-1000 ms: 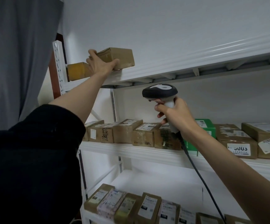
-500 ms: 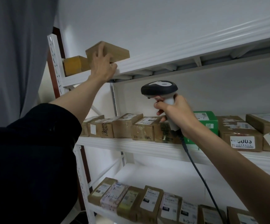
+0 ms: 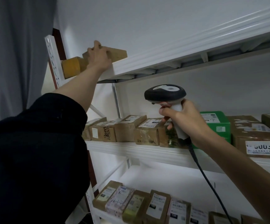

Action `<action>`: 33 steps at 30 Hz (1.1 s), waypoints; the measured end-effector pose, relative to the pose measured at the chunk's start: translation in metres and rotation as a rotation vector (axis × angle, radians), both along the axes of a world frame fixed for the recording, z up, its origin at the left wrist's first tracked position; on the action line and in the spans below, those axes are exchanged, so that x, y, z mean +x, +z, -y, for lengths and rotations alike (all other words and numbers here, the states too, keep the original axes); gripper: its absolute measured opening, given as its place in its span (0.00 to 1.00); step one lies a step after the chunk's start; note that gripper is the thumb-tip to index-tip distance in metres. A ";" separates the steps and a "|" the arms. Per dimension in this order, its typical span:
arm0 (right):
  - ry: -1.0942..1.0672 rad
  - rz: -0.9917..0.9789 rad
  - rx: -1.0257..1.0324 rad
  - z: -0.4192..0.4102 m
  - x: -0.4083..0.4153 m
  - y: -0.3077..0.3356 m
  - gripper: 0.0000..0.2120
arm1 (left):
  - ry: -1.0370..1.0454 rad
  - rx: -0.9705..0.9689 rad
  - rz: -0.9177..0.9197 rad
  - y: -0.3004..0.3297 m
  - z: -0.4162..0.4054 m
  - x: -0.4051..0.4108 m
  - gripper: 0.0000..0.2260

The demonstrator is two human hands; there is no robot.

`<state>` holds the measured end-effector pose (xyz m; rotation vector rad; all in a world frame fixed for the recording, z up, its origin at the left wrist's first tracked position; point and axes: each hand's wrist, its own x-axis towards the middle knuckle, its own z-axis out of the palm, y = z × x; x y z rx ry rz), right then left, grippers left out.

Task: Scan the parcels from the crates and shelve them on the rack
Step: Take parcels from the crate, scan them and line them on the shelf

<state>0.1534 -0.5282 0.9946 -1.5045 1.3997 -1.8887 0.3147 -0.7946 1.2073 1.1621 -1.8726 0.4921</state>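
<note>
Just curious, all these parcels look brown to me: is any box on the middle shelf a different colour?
Yes, the green box on the middle shelf, just behind the right hand holding the scanner. Its neighbours are brown cardboard.

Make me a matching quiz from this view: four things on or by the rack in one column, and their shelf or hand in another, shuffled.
Things:
1. brown parcel
2. barcode scanner
3. green box
4. pink patterned parcel

Places:
A. lower shelf
B. right hand
C. top shelf, under the left hand
D. middle shelf

Pairs: 1-C, 2-B, 3-D, 4-A
</note>
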 end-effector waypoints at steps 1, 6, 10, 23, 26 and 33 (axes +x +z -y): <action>0.001 0.005 0.005 0.002 0.000 -0.001 0.08 | 0.017 0.008 0.011 0.000 0.001 0.000 0.17; -0.005 0.009 0.015 0.006 0.001 -0.004 0.08 | 0.130 0.149 0.071 0.011 0.019 0.009 0.24; 0.013 -0.011 0.009 0.005 0.001 -0.003 0.07 | 0.082 0.154 0.044 0.010 0.030 0.012 0.28; -0.108 0.030 0.035 -0.023 0.024 -0.015 0.07 | -0.330 -0.111 -0.088 -0.063 -0.039 0.030 0.22; -0.132 0.058 0.050 -0.047 0.035 -0.022 0.07 | -0.421 -0.092 -0.066 -0.088 -0.070 0.025 0.21; -0.318 0.062 0.086 -0.129 0.060 -0.049 0.09 | -0.755 0.033 -0.075 -0.171 -0.160 -0.005 0.21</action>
